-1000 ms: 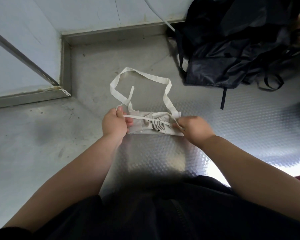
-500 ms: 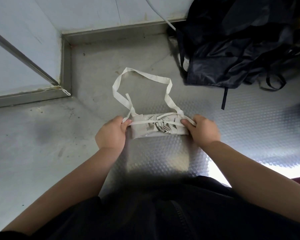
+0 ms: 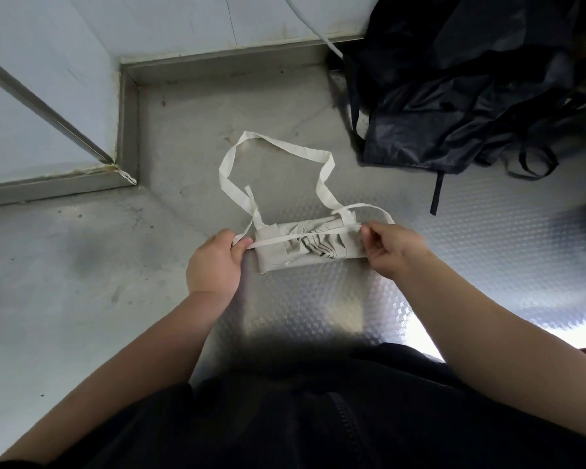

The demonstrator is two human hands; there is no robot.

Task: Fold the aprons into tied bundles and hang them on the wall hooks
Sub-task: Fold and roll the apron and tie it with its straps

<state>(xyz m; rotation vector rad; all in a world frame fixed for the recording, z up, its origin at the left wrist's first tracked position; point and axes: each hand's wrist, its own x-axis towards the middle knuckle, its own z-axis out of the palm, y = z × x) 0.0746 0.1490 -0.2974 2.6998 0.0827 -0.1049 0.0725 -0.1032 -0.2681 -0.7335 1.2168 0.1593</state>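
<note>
A beige apron [image 3: 305, 245] lies folded into a small, flat bundle on the shiny metal surface [image 3: 82, 265], right in the middle. It sits between the two hands and touches both of them.

The left hand [image 3: 214, 262] is at the left end of the bundle. Its fingers [image 3: 242, 243] are curled in and pinch a thin strap [image 3: 274, 239]. The strap runs across the top of the bundle, from left to right, and looks pulled straight.

The right hand [image 3: 394, 247] is at the right end. Its fingers [image 3: 369, 231] are also curled and pinch the same strap, just at the bundle's far right corner. A bit of strap bends in a little bow past the hand on the far side.

The wide neck loop [image 3: 278, 147] lies flat on the surface on the far side of the bundle, open like a ring.

A pile of black aprons [image 3: 454, 96] with dangling ties sits far off to the right, well apart from the beige one, against the wall [image 3: 183, 22].
</note>
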